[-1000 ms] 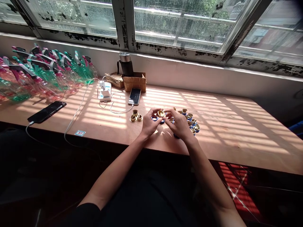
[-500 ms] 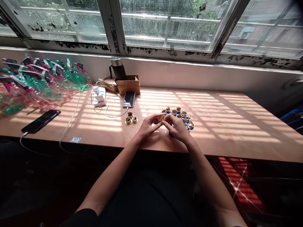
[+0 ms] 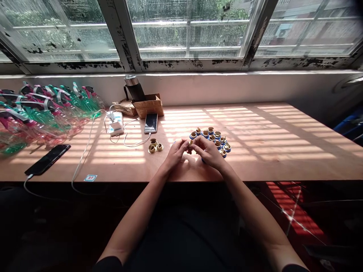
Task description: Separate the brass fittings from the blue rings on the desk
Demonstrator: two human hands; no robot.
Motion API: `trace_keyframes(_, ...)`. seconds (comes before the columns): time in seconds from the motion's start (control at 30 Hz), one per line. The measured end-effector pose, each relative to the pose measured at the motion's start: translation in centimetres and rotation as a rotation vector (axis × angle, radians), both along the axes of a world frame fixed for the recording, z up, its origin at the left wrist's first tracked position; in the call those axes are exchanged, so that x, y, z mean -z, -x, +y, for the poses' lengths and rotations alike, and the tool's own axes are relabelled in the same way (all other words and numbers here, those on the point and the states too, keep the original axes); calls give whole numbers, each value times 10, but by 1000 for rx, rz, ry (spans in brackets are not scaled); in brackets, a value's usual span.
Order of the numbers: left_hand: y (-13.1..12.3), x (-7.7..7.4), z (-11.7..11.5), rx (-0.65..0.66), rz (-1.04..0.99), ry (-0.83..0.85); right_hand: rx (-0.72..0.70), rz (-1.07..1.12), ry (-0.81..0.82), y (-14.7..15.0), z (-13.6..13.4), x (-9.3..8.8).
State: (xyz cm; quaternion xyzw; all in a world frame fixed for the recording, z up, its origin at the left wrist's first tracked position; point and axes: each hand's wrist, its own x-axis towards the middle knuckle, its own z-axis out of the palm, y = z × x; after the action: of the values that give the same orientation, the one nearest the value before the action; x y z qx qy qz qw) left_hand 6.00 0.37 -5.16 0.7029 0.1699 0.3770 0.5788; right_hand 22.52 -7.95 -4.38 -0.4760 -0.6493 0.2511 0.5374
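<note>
My left hand (image 3: 177,153) and my right hand (image 3: 208,149) meet above the plywood table (image 3: 255,162), their fingertips closed around a small brass fitting (image 3: 191,143). The hands hide most of it. Just right of my right hand lies a cluster of brass fittings with blue rings (image 3: 211,139). Several bare brass fittings (image 3: 154,146) stand left of my left hand. A small metal ring (image 3: 183,159) lies on the wood below my left fingers.
Behind the hands are a phone (image 3: 151,123), a white charger with cables (image 3: 115,124), a cardboard box (image 3: 149,106) and a dark flask (image 3: 133,88). A second phone (image 3: 47,159) lies at left, beside stacked green-and-pink plastic bottles (image 3: 42,113). A window (image 3: 187,34) runs along the back.
My view has swung and levelled, so the table sits straighter. My hands have drawn slightly left of the blue-ringed cluster, which now shows more fully, and still hold the brass fitting between them.
</note>
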Motion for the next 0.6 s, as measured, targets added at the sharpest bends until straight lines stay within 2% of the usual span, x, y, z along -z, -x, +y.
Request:
trace_keyframes(0.13,2,-4,-2,27,-32,0,16,6,-9,0,1,3)
trace_keyframes(0.27,5,-10,-2,61,-25,-92,18,2,10,-1,1,5)
trace_keyframes(0.47,17,-26,-1,111,58,-218,-73,167,46,7,-3,2)
trace_keyframes(0.6,36,-40,9,131,195,-317,-166,309,121,13,-7,-3)
